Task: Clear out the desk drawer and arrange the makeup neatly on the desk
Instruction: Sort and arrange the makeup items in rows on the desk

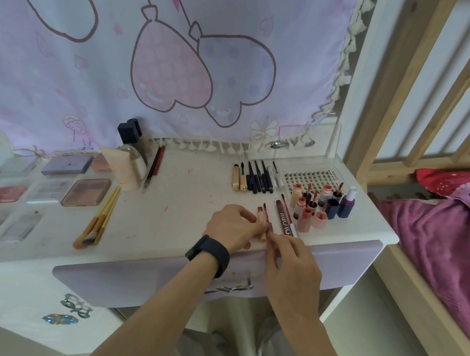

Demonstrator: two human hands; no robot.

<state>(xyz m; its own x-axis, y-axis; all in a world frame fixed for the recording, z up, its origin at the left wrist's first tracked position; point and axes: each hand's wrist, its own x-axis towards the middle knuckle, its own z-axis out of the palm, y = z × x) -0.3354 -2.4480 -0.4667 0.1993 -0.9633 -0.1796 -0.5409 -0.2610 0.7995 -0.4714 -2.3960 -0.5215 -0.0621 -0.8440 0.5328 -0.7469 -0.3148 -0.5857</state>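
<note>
On the white desk (179, 201), my left hand (231, 228), with a black watch on the wrist, holds a pale lip pencil (259, 213) that lies near the front edge. My right hand (292, 259) pinches the lower end of a thin dark-red pencil (266, 216) right beside it. Just to the right lie a dark-red tube with lettering (283, 219) and a thin liner. The lilac drawer front (136, 280) below the desk edge looks pushed in.
Small lip bottles (316, 206) cluster at the right, behind them a row of mascaras and liners (254, 178) and a lash tray (308, 175). Palettes (86, 191) and brushes (100, 218) lie at the left. A bed with a wooden rail (433, 158) stands at the right.
</note>
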